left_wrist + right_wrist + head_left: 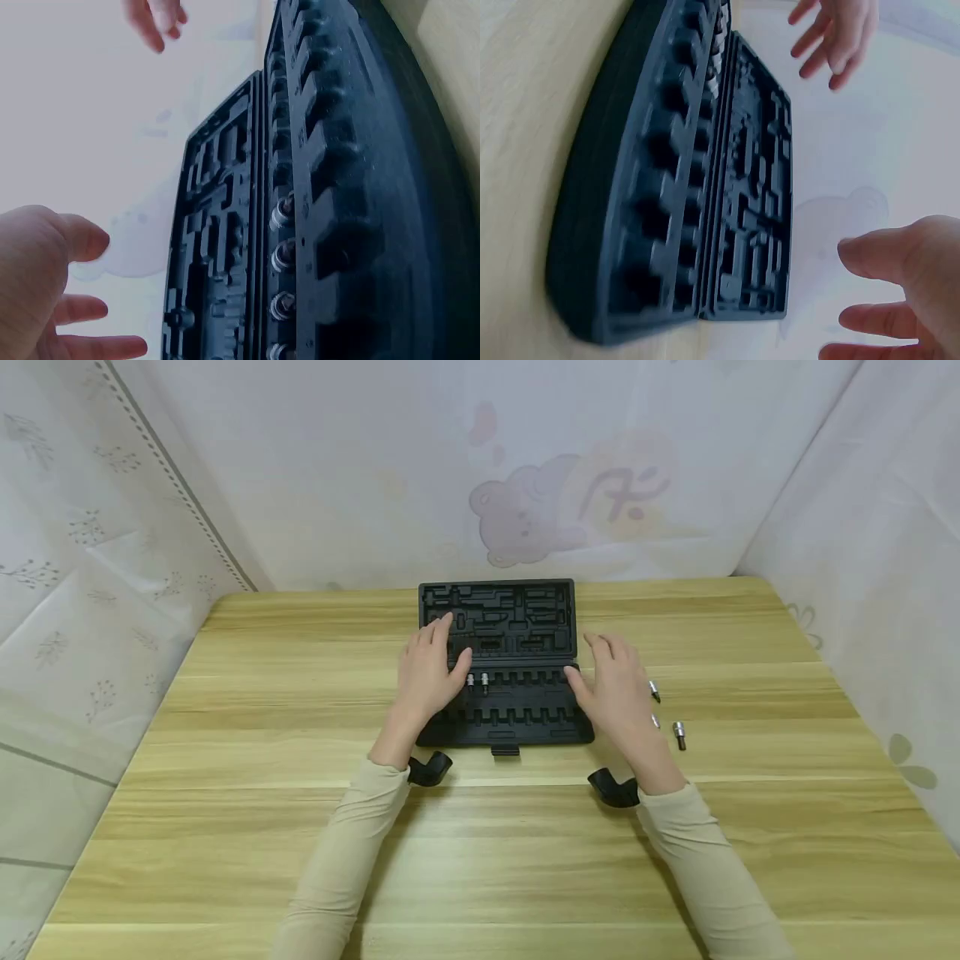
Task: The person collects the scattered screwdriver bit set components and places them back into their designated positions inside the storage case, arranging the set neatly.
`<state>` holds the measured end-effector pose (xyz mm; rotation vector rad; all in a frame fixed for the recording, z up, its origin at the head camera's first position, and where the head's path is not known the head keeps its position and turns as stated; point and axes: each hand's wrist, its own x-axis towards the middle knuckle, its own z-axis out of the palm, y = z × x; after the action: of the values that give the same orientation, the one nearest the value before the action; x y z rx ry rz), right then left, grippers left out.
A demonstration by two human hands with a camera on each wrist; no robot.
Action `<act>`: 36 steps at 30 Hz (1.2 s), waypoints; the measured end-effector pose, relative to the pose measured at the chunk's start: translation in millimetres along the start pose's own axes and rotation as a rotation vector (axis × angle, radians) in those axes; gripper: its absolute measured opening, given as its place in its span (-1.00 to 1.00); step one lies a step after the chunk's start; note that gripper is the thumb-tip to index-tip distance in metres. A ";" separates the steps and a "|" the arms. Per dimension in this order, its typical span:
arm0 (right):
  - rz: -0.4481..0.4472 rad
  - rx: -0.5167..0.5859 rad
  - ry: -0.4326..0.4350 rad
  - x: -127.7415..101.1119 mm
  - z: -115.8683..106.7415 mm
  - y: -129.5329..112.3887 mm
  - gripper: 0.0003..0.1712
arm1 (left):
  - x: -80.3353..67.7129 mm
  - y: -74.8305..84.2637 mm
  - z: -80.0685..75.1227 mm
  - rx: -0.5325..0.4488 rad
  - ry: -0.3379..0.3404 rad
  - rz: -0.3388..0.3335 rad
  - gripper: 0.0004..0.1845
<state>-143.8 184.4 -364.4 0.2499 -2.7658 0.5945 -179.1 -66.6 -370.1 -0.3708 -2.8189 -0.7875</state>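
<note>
A black plastic socket case (525,695) lies unfolded on the table, its moulded lid (495,618) leaning back behind the slotted base. Several chrome bit sockets (283,306) sit in the back row of slots at the left end; in the head view two (485,682) show and the left hand covers that end. My left hand (426,670) hovers above the case's left side with fingers spread and nothing in them. Over the right edge, my right hand (618,689) is likewise spread and holds nothing; the right wrist view shows its thumb and fingers (881,259) apart.
Right of the case, loose bit sockets lie on the wooden table: one in the open (679,735), another (655,692) close beside the right hand, and a third (656,722) partly behind it. Black wrist mounts (431,769) sit on both wrists. Patterned curtains (375,485) enclose the table.
</note>
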 end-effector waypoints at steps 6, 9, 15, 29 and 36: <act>0.007 0.038 0.064 -5.0 -2.7 10.6 -0.52 | 0.9 -10.7 0.0 -0.063 0.059 -0.061 -0.43; 0.023 0.051 0.062 -6.6 -4.8 15.0 -0.55 | 1.0 -16.4 -0.1 -0.104 0.057 -0.106 -0.43; 0.058 0.088 0.058 -12.2 -7.6 26.2 -0.61 | 1.0 -26.8 0.8 -0.199 0.040 -0.182 -0.42; 0.114 0.137 0.023 -25.7 -19.5 56.5 -0.70 | 4.5 -53.1 6.4 -0.484 0.009 -0.313 -0.45; 0.167 0.115 -0.029 -33.8 -27.2 74.8 -0.73 | 5.8 -56.6 7.1 -0.546 0.005 -0.393 -0.52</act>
<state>-122.3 266.7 -379.6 0.0527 -2.8030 0.7988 -201.8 -108.7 -401.8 0.1268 -2.6584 -1.6395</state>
